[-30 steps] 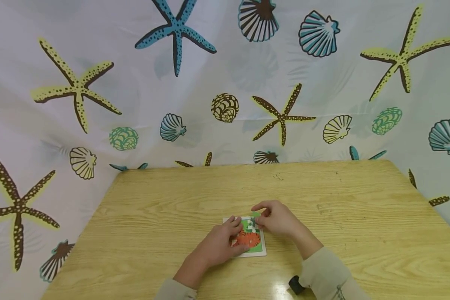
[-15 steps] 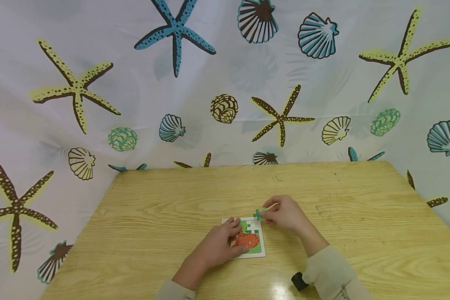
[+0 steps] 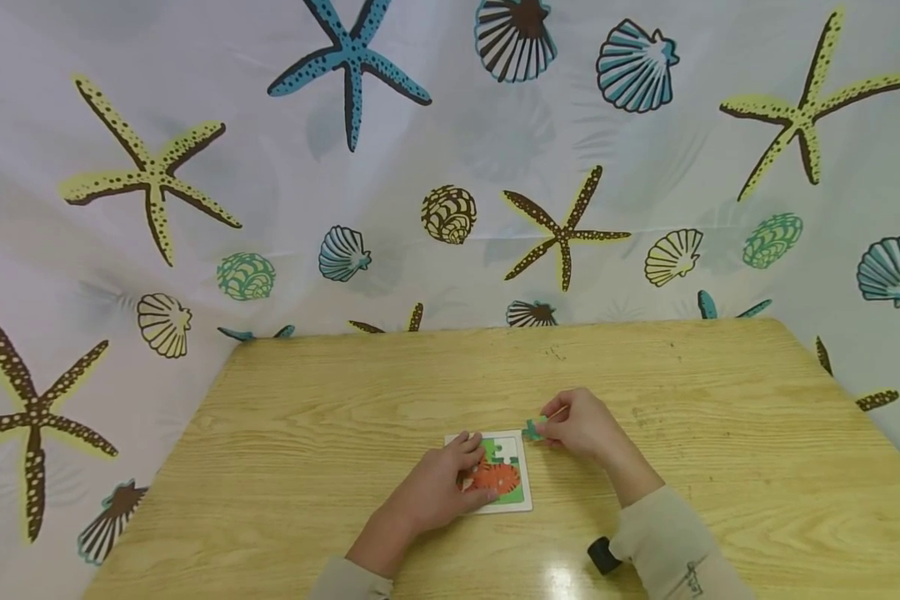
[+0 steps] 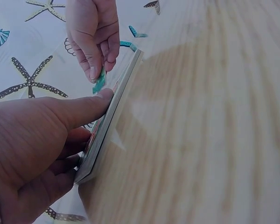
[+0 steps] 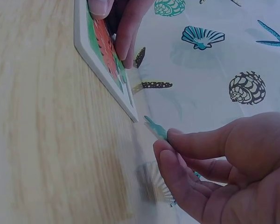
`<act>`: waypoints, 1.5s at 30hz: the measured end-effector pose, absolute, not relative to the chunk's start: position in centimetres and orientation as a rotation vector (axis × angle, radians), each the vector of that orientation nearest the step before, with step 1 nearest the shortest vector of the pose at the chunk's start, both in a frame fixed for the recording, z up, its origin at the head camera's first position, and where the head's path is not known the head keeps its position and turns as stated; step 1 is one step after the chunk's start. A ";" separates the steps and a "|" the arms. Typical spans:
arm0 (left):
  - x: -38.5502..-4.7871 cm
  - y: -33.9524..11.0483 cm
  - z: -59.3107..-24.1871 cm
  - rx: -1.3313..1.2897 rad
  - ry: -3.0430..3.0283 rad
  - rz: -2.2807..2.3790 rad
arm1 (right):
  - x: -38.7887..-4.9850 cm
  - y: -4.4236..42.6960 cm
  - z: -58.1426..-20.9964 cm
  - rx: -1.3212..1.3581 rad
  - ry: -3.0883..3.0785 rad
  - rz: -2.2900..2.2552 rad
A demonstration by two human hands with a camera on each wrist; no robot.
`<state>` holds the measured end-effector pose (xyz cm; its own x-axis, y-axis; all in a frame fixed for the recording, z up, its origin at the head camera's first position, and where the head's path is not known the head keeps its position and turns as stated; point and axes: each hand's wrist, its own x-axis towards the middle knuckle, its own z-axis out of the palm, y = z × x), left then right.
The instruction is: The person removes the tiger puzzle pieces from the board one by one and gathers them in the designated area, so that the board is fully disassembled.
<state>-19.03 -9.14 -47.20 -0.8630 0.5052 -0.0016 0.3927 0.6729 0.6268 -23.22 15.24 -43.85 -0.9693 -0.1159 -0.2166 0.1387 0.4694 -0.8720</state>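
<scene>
A small square jigsaw puzzle (image 3: 527, 492) with a white border lies on the table, showing an orange striped animal on green. A pale gap (image 3: 505, 450) shows at its upper right. My left hand (image 3: 437, 490) rests over the puzzle's left side, thumb and fingertips touching it. Just off the far right corner, my right hand (image 3: 583, 427) pinches a green puzzle piece (image 3: 532, 429) between thumb and fingers. In the right wrist view the piece (image 5: 157, 129) is seen nearly edge-on, apart from the board. The left hand covers part of the picture.
The wooden table (image 3: 330, 400) extends around the puzzle. A white cloth (image 3: 390, 192) printed with starfish and shells hangs behind and at the sides. A black object (image 3: 603, 556) sits by the right sleeve.
My right hand has drawn the green piece from over the puzzle's upper right out past its far right corner, uncovering the pale gap. The left hand has stayed in place.
</scene>
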 end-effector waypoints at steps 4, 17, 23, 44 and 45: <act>-19.0 -9.2 -47.1 0.747 2.705 0.958 | -23.3 15.3 -43.8 0.037 2.472 -1.482; -19.1 -9.1 -46.9 0.727 2.694 0.956 | -23.7 15.7 -44.3 0.095 2.536 -1.388; -19.3 -9.1 -46.6 0.699 2.689 0.960 | -23.9 15.6 -44.5 0.110 2.637 -1.327; -18.9 -9.2 -47.1 0.743 2.685 0.987 | -23.0 15.0 -44.8 0.040 2.893 -1.113; -18.9 -9.2 -47.1 0.740 2.683 0.989 | -23.0 15.0 -44.8 0.039 2.892 -1.108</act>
<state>-18.89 -9.24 -47.08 -0.8579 0.5138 -0.0032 0.3888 0.6533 0.6496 -22.98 15.04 -44.83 -0.9987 0.0076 -0.0502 0.0392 0.7439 -0.6671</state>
